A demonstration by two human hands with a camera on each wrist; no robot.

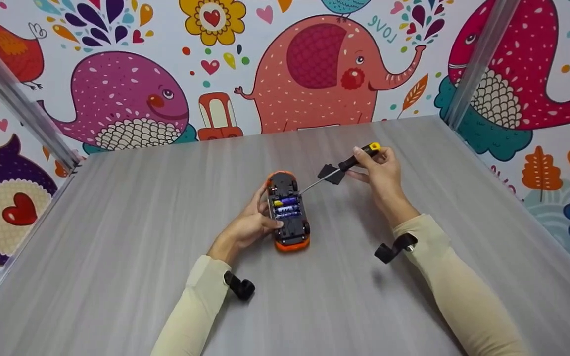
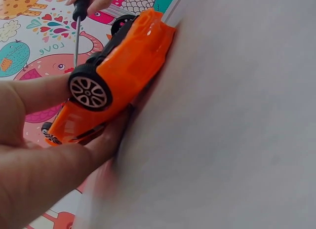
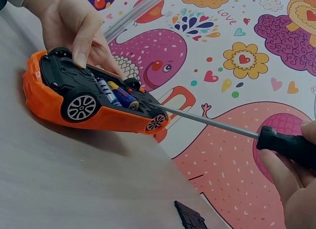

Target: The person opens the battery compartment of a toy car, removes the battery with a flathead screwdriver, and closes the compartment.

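Toy car (image 1: 288, 210) upside down at table (image 1: 117, 237) centre, battery bay open, two batteries (image 1: 285, 206) showing; black cover (image 1: 332, 174) lies just beside, on table. Screwdriver (image 1: 337, 170) tip at bay's edge. Judgement: pry well by keeping tip low under battery end, car pinned flat. Left hand (image 1: 248, 225) clasps car body, fingers curled round its side. Right hand (image 1: 381, 170) wraps screwdriver handle, wrist raised, shaft slanting down toward car
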